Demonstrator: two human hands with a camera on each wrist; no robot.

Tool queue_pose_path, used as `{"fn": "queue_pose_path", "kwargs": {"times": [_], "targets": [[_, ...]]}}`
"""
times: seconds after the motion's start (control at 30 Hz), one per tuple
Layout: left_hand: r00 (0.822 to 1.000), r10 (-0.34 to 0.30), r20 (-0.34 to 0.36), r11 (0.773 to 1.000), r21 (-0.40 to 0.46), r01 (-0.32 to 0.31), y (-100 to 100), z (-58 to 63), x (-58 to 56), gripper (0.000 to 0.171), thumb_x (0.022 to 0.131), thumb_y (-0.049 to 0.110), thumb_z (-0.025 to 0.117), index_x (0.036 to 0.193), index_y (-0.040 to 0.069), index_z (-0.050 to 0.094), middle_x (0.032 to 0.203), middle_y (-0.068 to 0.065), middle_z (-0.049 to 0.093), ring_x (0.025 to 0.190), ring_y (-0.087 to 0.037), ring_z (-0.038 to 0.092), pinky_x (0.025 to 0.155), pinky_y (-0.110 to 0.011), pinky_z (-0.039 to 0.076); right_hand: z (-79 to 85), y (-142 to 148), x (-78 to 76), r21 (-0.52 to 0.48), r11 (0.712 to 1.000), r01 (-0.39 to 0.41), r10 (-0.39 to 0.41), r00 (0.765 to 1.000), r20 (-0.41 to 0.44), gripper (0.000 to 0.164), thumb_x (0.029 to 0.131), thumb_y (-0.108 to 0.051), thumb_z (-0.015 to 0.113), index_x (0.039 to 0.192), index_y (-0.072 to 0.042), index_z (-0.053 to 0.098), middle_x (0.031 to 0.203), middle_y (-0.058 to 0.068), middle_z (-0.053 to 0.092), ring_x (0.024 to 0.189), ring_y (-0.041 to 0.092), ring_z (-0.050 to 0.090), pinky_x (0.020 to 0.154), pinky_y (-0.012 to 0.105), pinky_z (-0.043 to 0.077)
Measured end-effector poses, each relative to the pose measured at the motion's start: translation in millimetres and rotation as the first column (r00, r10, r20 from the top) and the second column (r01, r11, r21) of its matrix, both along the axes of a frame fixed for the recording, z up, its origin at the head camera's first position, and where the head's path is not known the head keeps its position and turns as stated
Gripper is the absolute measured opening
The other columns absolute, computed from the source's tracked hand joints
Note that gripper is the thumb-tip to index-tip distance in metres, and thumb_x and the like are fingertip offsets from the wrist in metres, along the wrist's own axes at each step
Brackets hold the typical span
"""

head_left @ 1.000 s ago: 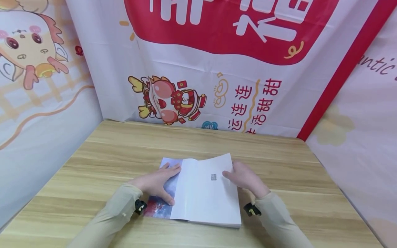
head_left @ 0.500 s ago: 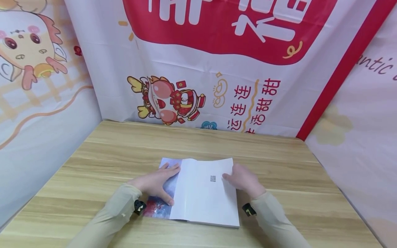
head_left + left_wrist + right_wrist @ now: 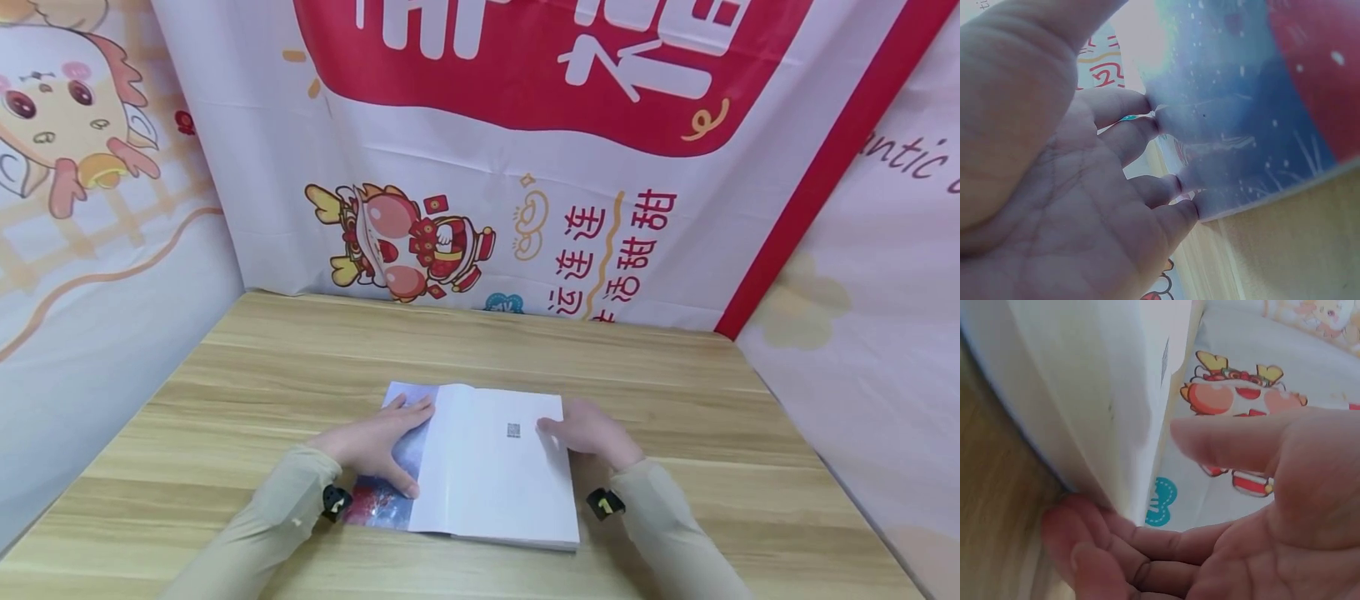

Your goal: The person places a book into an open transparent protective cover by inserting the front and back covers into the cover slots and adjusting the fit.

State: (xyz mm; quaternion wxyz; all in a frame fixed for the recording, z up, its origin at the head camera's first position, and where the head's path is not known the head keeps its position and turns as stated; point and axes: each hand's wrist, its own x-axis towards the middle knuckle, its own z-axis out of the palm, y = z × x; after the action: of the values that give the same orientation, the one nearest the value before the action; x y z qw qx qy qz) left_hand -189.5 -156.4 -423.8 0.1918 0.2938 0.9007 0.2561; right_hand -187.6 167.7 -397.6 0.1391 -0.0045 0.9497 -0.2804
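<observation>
A book (image 3: 510, 475) lies open on the wooden table, its right side a white page with a small printed square code. Along its left side shows a glossy blue and red cover flap (image 3: 408, 454). My left hand (image 3: 375, 450) rests on this flap with fingers spread; in the left wrist view the fingertips touch its glossy surface (image 3: 1229, 125). At the book's right edge, my right hand (image 3: 600, 433) holds it, thumb over the page side. The right wrist view shows the curled fingers (image 3: 1091, 544) at the lower edge of the pages (image 3: 1104, 394), with the thumb raised.
The light wooden table (image 3: 300, 350) extends around the book on all sides. Behind it hangs a white and red printed cloth (image 3: 450, 150), with more printed cloth at the left (image 3: 90, 250) and right (image 3: 862, 333). Each wrist wears a small black device (image 3: 336, 502).
The raised upper right corner of the white page has come down and now lies flat. My right hand lowered slightly with it, while my left hand has stayed on the flap.
</observation>
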Motion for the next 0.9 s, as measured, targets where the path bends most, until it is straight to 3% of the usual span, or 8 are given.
{"fn": "queue_pose_path", "kwargs": {"times": [0.1,0.2,0.3,0.43,0.53,0.77,0.9], "targets": [[1.000,-0.002,-0.001,1.000,0.000,0.002,0,-0.3,-0.4,0.115,0.067,0.042,0.089,0.154,0.001,0.026,0.162,-0.014,0.015,0.145,-0.044,0.000,0.115,-0.059,0.009,0.3,6,-1.3,-0.030,1.000,0.005,-0.004,0.999,0.046,0.030,0.095,-0.031,0.064,0.078,-0.008,0.058,0.058,0.001,0.041,0.047,0.014,0.036,0.040,0.025,0.033],[1.000,-0.003,0.001,1.000,0.003,0.003,-1,-0.7,-0.6,0.115,0.067,0.041,0.089,0.154,0.001,0.026,0.162,-0.014,0.014,0.145,-0.044,0.000,0.115,-0.059,0.009,2.0,9,-2.7,-0.066,0.997,0.026,-0.020,0.996,0.089,0.038,0.095,-0.035,0.064,0.070,-0.010,0.051,0.058,0.002,0.044,0.048,0.014,0.037,0.042,0.024,0.034],[1.000,-0.002,0.005,1.000,0.006,0.002,-1,-1.0,-0.4,0.115,0.067,0.041,0.089,0.154,0.001,0.025,0.162,-0.014,0.014,0.145,-0.043,-0.001,0.115,-0.059,0.009,4.0,11,-4.5,-0.119,0.993,0.024,-0.008,0.992,0.127,0.032,0.095,-0.037,0.064,0.082,-0.008,0.059,0.063,0.005,0.050,0.051,0.016,0.040,0.045,0.026,0.034],[1.000,-0.002,0.010,1.000,0.013,0.002,-2,-0.9,0.2,0.115,0.068,0.041,0.089,0.154,0.001,0.025,0.162,-0.014,0.013,0.145,-0.043,-0.002,0.115,-0.060,0.008,7.9,11,-4.5,-0.188,0.981,-0.040,0.068,0.988,0.142,0.027,0.096,-0.031,0.063,0.109,-0.007,0.063,0.075,0.007,0.059,0.060,0.020,0.053,0.050,0.030,0.047],[1.000,-0.004,0.014,1.000,0.018,0.004,-2,-0.5,0.6,0.114,0.069,0.041,0.089,0.154,0.001,0.024,0.162,-0.014,0.013,0.145,-0.043,-0.002,0.114,-0.060,0.008,12.5,12,-2.4,-0.272,0.959,-0.075,0.121,0.980,0.156,0.028,0.098,-0.021,0.061,0.120,-0.005,0.060,0.083,0.009,0.064,0.065,0.024,0.061,0.057,0.037,0.055],[1.000,-0.019,0.014,1.000,0.014,0.019,-3,-1.4,-0.3,0.115,0.070,0.044,0.088,0.154,0.001,0.023,0.162,-0.015,0.012,0.145,-0.044,-0.003,0.114,-0.061,0.008,27.8,14,3.4,-0.437,0.882,-0.180,0.281,0.943,0.178,0.033,0.095,-0.015,0.063,0.124,-0.002,0.054,0.079,0.014,0.069,0.052,0.018,0.057,0.047,0.029,0.049],[1.000,-0.018,-0.001,1.000,0.016,0.018,-2,-0.3,-0.7,0.115,0.069,0.044,0.088,0.154,0.000,0.023,0.162,-0.016,0.012,0.144,-0.045,-0.002,0.114,-0.061,0.008,34.3,12,6.9,-0.433,0.872,-0.229,0.321,0.935,0.151,0.037,0.092,-0.012,0.066,0.126,-0.002,0.053,0.079,0.013,0.069,0.048,0.017,0.055,0.042,0.026,0.044]]}}
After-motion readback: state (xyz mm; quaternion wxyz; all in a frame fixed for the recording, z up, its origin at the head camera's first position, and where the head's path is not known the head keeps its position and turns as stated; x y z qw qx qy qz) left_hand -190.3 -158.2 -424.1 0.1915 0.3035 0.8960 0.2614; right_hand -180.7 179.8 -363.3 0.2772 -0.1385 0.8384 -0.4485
